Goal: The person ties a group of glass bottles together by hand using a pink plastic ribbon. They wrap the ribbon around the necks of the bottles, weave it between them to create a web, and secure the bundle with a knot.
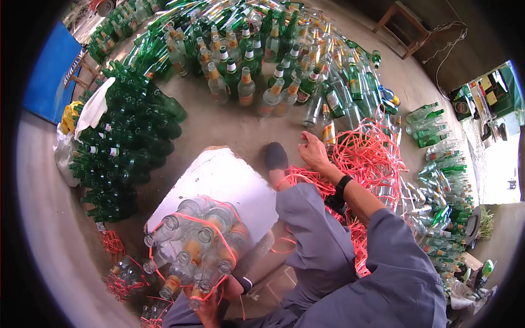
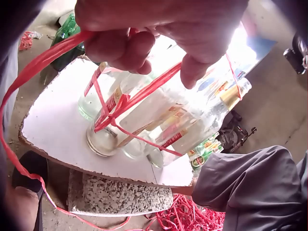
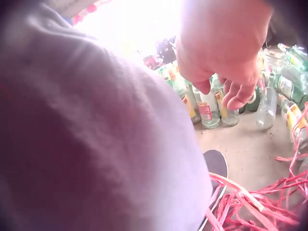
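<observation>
A bundle of clear glass bottles (image 1: 192,249) with orange labels stands on a white board (image 1: 219,164), red plastic twine (image 1: 210,223) looped around it. At the near side of the bundle my left hand (image 1: 209,312) pinches the twine. In the left wrist view, the red twine (image 2: 159,82) runs from the curled fingers of that hand (image 2: 163,33) across the bottles (image 2: 139,125). My right hand (image 1: 314,153) reaches forward over the floor, fingers loosely bent and holding nothing. Beyond it in the right wrist view are clear bottles (image 3: 209,108).
A heap of loose red twine (image 1: 366,147) lies beside my right leg. Green bottles (image 1: 131,136) are massed at the left, and many more bottles (image 1: 246,87) stand ahead. Clear and green bottles (image 1: 437,180) line the right. A stone block (image 2: 120,192) supports the board.
</observation>
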Tool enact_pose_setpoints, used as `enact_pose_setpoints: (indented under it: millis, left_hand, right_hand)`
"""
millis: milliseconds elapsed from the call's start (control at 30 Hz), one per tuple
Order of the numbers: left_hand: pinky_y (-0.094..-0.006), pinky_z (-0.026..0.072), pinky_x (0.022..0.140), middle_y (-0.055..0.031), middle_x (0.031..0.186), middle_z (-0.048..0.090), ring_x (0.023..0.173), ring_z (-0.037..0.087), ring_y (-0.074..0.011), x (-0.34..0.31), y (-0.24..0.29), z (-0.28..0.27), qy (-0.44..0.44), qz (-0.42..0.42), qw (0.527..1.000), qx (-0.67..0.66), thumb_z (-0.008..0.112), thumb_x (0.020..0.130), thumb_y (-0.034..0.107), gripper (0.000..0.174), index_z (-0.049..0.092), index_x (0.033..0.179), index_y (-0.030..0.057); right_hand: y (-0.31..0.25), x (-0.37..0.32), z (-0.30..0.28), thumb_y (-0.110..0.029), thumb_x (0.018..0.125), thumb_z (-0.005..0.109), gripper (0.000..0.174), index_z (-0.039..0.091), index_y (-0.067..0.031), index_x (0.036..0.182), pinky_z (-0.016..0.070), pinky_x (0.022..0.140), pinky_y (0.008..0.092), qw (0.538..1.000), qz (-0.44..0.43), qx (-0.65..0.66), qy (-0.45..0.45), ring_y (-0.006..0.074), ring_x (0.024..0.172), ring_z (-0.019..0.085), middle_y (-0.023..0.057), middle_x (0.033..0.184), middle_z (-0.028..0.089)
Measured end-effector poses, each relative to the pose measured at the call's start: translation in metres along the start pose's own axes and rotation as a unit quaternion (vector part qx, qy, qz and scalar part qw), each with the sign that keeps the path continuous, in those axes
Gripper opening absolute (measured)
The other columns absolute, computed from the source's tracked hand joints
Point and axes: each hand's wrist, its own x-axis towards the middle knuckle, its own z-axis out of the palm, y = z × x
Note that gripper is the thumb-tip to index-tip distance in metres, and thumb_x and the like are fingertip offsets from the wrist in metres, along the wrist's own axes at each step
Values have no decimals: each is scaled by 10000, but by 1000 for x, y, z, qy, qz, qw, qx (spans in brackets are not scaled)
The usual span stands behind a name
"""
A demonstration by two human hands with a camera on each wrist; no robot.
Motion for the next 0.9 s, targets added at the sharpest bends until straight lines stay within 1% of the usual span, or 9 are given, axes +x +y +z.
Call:
enact_pose_setpoints:
  millis: [167, 267, 333, 400, 467, 733, 767, 833, 900]
  left_hand:
    - [-370, 486, 832, -143, 1101, 594, 949, 589, -260, 6, 10, 2, 65, 159, 978, 118, 744, 867, 167, 430, 542, 1182, -45]
    - [-334, 475, 842, -150, 1130, 558, 993, 568, -224, 2, 8, 4, 16, 45, 999, -22, 736, 877, 177, 445, 516, 1197, -41]
    - [-333, 470, 793, -135, 1044, 564, 929, 563, -205, -3, -6, 11, 28, 8, 995, -93, 736, 882, 195, 395, 538, 1124, -47]
    - [-333, 465, 744, -120, 958, 570, 866, 558, -185, 1, -1, 11, 28, -22, 986, -166, 737, 887, 212, 358, 560, 1051, -52]
    - [-422, 503, 922, -151, 1066, 719, 1037, 652, -325, 5, 20, -4, -55, 40, 990, 124, 682, 941, 282, 268, 734, 1066, 50]
    - [-349, 475, 729, -115, 837, 592, 793, 569, -222, 3, 43, -2, -28, 34, 998, 37, 660, 959, 180, 224, 558, 965, -20]
    - [-373, 453, 718, -135, 815, 568, 775, 535, -245, 4, 51, -4, -22, 39, 999, 16, 634, 971, 182, 238, 587, 916, -46]
    - [-398, 459, 761, -150, 874, 592, 808, 557, -281, 4, 26, 4, 1, 4, 1000, -29, 697, 917, 226, 310, 588, 951, -62]
    - [-423, 465, 804, -165, 933, 616, 842, 580, -316, 5, 18, 10, 23, -32, 996, -75, 761, 863, 270, 407, 589, 986, -78]
  right_hand:
    - [27, -53, -9, -276, 856, 638, 310, 712, 3, 967, 535, 770, 470, 997, -2, 17, -73, 438, 816, 678, 264, 844, 681]
    - [34, -80, -31, -411, 879, 629, 397, 731, -35, 954, 528, 773, 488, 962, 83, -76, -251, 454, 849, 665, 267, 874, 681]
    - [30, -83, -51, -297, 854, 619, 333, 733, -20, 998, 546, 760, 460, 949, -21, -124, -290, 397, 837, 693, 269, 876, 688]
    - [42, -76, -58, -291, 846, 612, 332, 733, -18, 990, 546, 765, 470, 950, -17, -131, -281, 405, 835, 688, 267, 879, 689]
    - [32, -70, -70, -276, 827, 596, 342, 730, -9, 995, 547, 789, 472, 939, -92, -182, -278, 408, 848, 687, 256, 899, 699]
    - [-3, -96, -33, -321, 837, 633, 357, 726, -26, 1015, 543, 782, 458, 979, 57, -22, -194, 398, 881, 686, 240, 959, 703]
    - [1, -107, -31, -321, 837, 633, 357, 726, -26, 1015, 543, 782, 458, 980, 52, -21, -191, 398, 881, 686, 240, 959, 703]
    - [21, -130, -20, -299, 855, 595, 313, 688, -9, 784, 531, 670, 467, 959, -191, 23, -209, 383, 715, 672, 203, 763, 680]
    - [83, -157, -5, -310, 840, 624, 300, 656, -22, 763, 515, 611, 442, 962, -77, -47, -258, 355, 686, 663, 168, 739, 679]
